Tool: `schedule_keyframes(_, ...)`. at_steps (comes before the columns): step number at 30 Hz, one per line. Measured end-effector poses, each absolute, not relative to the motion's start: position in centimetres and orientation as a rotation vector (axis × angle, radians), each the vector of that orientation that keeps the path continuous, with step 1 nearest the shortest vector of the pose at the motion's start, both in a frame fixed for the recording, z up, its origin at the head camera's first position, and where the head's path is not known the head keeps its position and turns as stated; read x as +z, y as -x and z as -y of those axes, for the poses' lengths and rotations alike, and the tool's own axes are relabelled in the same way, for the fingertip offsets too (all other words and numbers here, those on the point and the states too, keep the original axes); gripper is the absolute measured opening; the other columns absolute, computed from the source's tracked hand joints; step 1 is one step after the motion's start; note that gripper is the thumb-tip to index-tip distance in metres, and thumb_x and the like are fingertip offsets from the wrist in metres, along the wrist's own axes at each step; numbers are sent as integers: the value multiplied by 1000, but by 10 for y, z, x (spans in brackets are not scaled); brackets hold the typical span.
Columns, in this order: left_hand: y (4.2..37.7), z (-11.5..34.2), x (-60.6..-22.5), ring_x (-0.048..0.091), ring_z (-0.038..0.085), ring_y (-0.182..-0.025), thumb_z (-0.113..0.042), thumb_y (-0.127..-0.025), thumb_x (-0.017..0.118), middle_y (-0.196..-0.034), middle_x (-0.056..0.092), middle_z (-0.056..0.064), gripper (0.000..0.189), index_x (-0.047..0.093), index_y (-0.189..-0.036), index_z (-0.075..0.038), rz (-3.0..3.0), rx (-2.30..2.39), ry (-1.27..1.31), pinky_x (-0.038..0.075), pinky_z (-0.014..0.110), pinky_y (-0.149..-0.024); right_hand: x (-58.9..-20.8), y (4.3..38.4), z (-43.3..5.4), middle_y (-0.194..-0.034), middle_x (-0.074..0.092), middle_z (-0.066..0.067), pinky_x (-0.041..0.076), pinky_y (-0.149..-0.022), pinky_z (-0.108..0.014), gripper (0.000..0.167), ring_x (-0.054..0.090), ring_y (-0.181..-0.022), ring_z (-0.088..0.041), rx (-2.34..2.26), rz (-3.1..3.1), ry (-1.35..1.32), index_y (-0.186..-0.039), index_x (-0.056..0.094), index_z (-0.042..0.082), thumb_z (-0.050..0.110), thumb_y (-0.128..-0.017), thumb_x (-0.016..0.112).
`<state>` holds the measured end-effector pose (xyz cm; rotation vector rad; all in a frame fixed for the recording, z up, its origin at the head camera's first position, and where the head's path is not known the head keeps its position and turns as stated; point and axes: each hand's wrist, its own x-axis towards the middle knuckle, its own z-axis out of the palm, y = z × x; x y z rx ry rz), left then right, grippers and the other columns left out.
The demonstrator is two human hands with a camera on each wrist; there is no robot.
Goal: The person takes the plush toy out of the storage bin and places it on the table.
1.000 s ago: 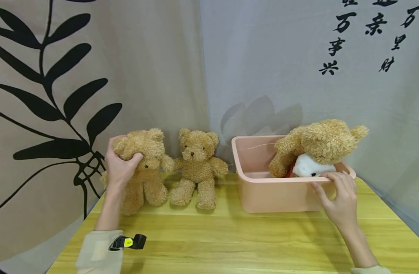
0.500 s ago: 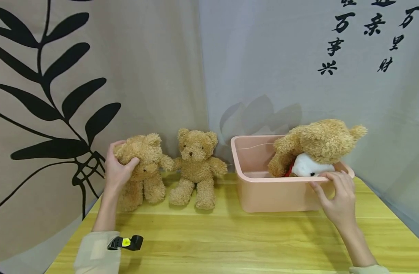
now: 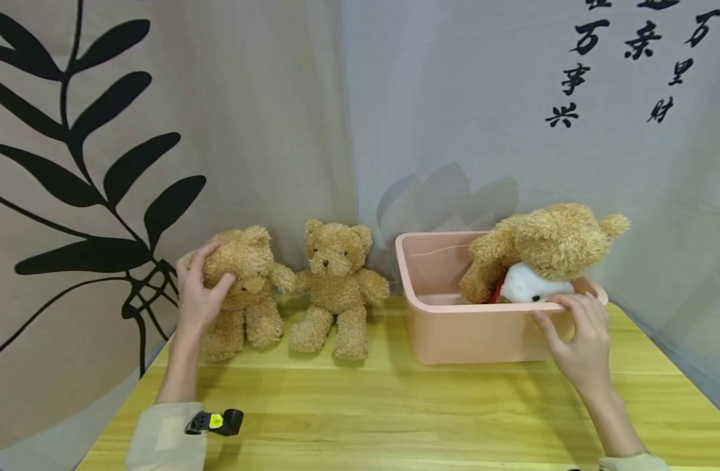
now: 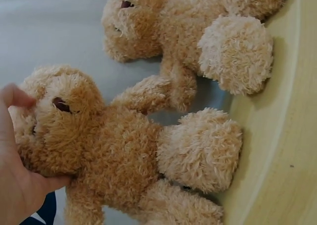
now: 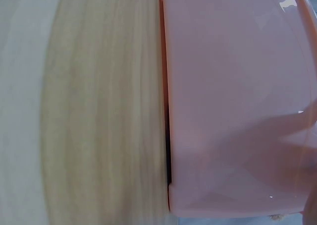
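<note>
At the left of the table a light brown teddy bear rests on its feet, leaning on the backdrop. My left hand is curled around the side of its head, index finger on top and thumb by its chin; in the left wrist view the thumb lies at the neck. A second teddy bear sits beside it, arms touching. At right stands a pink plastic bin, its front rim gripped by my right hand. Inside, another teddy bear leans over a white plush toy, partly hidden.
The yellow wooden table runs toward me, with its left edge slanting beside my left arm. A cloth backdrop with printed leaves and characters hangs right behind the toys. The bear's head and arm stick out above the bin's right side.
The left teddy bear has been lowered a little and now rests on the table. My left fingers have loosened and shifted on its head. My right hand stays on the bin's rim.
</note>
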<state>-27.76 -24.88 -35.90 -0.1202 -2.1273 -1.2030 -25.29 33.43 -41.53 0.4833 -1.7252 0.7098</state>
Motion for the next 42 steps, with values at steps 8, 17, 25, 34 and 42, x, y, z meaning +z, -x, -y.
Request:
schedule_keyframes(8,280,242,-360,28,48,-134,-29,-79,86,-153,23,20,78,45,-145,-27,2180,-1100,-12,34,75,-94,-416,254,-336,-92,65,-25,32,-110,-35,72,53,-98,-24,710,1735,-479,-94,67,-11,61,-91,64)
schedule_keyframes(17,282,249,-348,39,45,-114,-18,-79,74,-143,32,28,75,46,-148,-27,2163,-1055,-23,43,64,-80,-416,254,-336,-91,65,-24,32,-110,-38,72,53,-99,-19,709,1732,-478,-94,67,-11,61,-91,65)
schedule_keyframes(25,286,258,-330,37,47,-115,-22,-82,73,-152,28,27,82,36,-155,-25,2353,-1025,23,40,59,-76,-417,253,-336,-90,65,-24,32,-111,-40,72,53,-98,-24,707,1738,-479,-94,67,-11,61,-91,65)
schedule_keyframes(34,299,273,-337,33,58,-128,-23,-85,77,-147,30,38,88,29,-159,-18,2491,-1008,77,37,75,-88,-419,254,-337,-91,66,-23,31,-112,-41,71,54,-100,-21,710,1739,-478,-94,68,-10,61,-90,65)
schedule_keyframes(42,309,277,-362,-10,62,-142,-24,-91,73,-165,4,26,90,18,-162,-16,2565,-1142,128,14,88,-96,-419,254,-338,-92,66,-23,32,-111,-40,72,53,-100,-25,709,1747,-475,-95,68,-10,62,-90,65)
